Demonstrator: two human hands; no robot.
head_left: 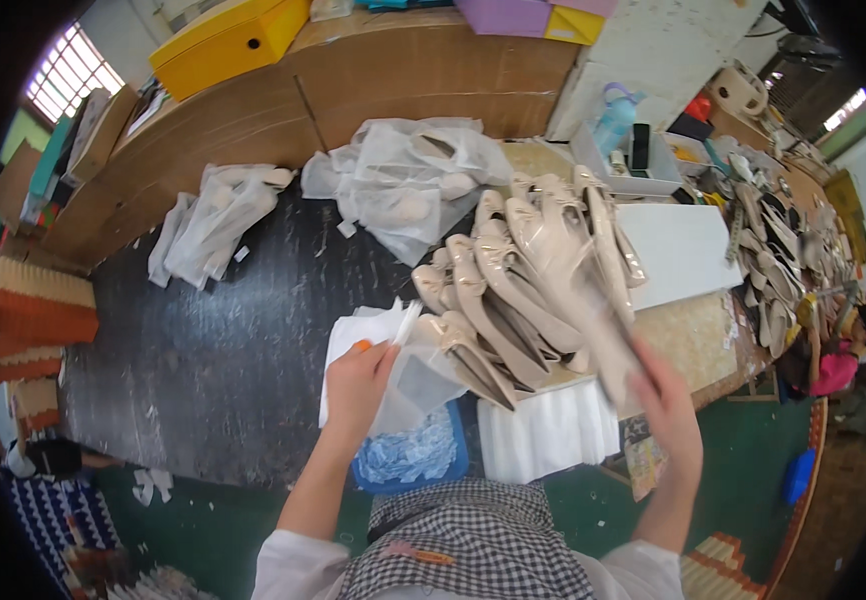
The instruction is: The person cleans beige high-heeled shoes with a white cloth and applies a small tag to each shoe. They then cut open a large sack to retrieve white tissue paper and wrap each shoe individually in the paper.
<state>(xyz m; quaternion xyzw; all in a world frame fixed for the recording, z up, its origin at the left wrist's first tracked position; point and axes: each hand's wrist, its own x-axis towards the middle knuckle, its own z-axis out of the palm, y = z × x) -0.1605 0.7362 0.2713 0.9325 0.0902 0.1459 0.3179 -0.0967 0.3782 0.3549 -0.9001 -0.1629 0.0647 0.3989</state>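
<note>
My left hand (358, 388) is closed on the edge of a white translucent bag (418, 375); a bit of orange shows at its fingertips. The bag spreads rightward to a beige shoe at the near left of the pile, and I cannot tell whether that shoe lies inside it. My right hand (665, 405) grips the near end of a beige flat shoe (608, 355), smeared by motion. That shoe slants over the right side of a pile of glossy beige flat shoes (498, 275) with bows on the toes.
Filled translucent bags (408, 190) lie at the back of the black table (223, 370), another bagged bundle (221, 220) to their left. Near me are a blue basket (411, 485) of blue-white scraps and a white stack (548, 430). A white box (678, 255) stands right; a co-worker (833, 365) sits beyond.
</note>
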